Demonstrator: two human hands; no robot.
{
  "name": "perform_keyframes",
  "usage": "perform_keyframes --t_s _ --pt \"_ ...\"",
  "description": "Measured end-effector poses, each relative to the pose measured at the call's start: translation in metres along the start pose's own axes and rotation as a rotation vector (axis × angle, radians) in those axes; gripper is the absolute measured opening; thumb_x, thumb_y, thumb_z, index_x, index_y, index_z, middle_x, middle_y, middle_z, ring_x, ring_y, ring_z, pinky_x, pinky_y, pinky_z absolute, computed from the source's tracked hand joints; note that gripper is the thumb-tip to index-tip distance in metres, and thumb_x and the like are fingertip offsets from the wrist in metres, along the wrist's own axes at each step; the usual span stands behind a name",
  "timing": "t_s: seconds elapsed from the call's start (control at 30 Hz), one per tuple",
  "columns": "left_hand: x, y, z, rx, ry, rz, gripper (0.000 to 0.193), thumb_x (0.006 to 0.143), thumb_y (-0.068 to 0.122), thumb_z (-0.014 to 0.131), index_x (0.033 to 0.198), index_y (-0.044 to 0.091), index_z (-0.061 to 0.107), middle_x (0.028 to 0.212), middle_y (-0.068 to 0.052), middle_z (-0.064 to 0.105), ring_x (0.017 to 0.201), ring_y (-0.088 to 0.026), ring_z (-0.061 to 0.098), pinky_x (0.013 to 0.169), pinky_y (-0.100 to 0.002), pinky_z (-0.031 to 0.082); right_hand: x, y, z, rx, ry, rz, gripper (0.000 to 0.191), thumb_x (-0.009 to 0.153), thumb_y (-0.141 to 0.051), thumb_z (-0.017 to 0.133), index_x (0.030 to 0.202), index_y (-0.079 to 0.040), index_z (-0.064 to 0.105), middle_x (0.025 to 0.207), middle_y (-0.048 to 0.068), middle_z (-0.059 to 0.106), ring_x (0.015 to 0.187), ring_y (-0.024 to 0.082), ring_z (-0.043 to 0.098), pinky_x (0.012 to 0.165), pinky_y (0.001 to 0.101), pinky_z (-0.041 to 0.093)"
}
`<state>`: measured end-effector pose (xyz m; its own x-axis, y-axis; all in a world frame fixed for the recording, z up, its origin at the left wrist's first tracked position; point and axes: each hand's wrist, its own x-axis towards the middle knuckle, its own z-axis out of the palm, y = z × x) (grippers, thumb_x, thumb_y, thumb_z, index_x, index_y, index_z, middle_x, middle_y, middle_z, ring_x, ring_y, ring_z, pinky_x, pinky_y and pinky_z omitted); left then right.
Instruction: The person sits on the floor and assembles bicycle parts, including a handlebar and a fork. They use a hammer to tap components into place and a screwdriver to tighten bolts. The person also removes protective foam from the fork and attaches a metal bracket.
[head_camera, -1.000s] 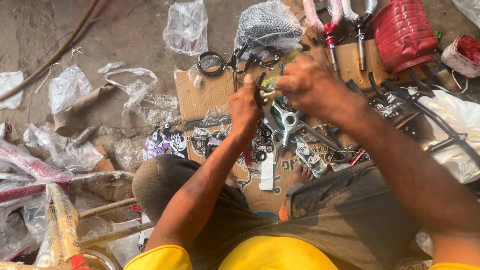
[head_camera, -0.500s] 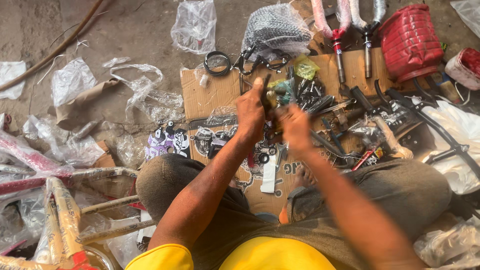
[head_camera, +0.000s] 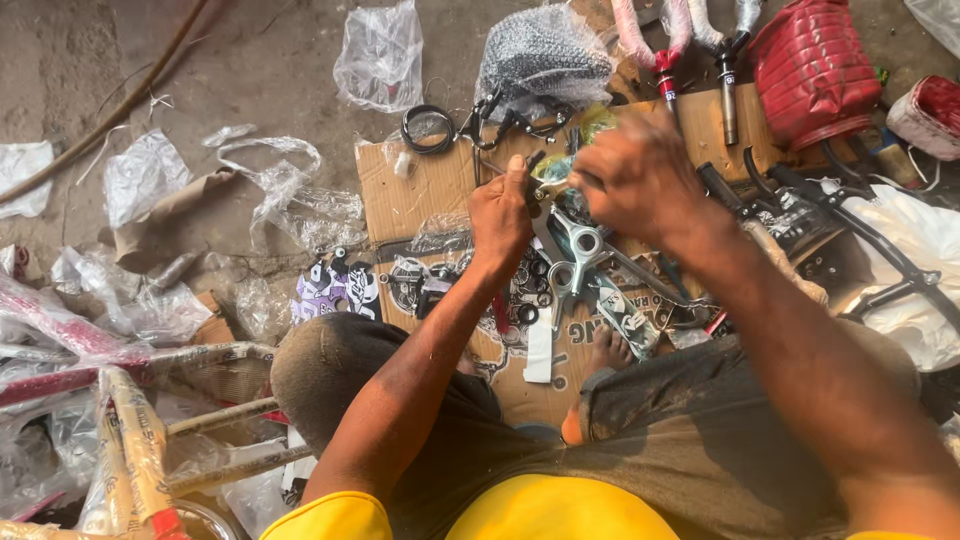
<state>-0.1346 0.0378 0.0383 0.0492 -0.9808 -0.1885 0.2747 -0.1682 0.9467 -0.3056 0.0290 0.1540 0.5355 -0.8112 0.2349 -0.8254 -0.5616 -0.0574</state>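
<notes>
Small dark metal fitting (head_camera: 533, 168) sits pinched in the left hand (head_camera: 500, 215) grip above the brown cardboard sheet (head_camera: 420, 195); right hand (head_camera: 635, 175) closes over its far end, fingers curled, contents hidden. Looks stiff, light, greasy: hold the ends

A bike repair spot on the ground: bike parts on cardboard (head_camera: 420, 190), wrapped frames (head_camera: 130, 440), a red seat (head_camera: 812, 65).
</notes>
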Motion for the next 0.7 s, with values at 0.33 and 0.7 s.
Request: perform_keyframes --t_s 0.33,0.7 --pt "0.001 -0.006 -0.011 0.049 0.08 -0.081 0.06 0.105 0.048 0.051 0.061 0.007 0.057 0.058 -0.001 0.053 0.052 -0.011 0.047 0.048 -0.029 0.037 -0.017 -0.026 0.052 0.354 0.062 0.243 0.016 0.102 -0.018 0.071 0.092 -0.005 0.07 0.082 0.011 0.07 0.071 0.025 0.067 0.065 0.0407 0.055" --pt "0.005 0.0 -0.015 -0.08 -0.201 -0.641 0.069 0.099 0.065 0.039 0.073 0.006 0.062 0.058 -0.007 0.057 0.04 -0.015 0.048 0.033 -0.031 0.032 -0.03 -0.02 0.044 0.346 0.135 0.118 0.01 0.091 -0.014 0.077 0.09 -0.006 0.071 0.086 0.01 0.073 0.081 0.027 0.071 0.074 0.0398 0.055"
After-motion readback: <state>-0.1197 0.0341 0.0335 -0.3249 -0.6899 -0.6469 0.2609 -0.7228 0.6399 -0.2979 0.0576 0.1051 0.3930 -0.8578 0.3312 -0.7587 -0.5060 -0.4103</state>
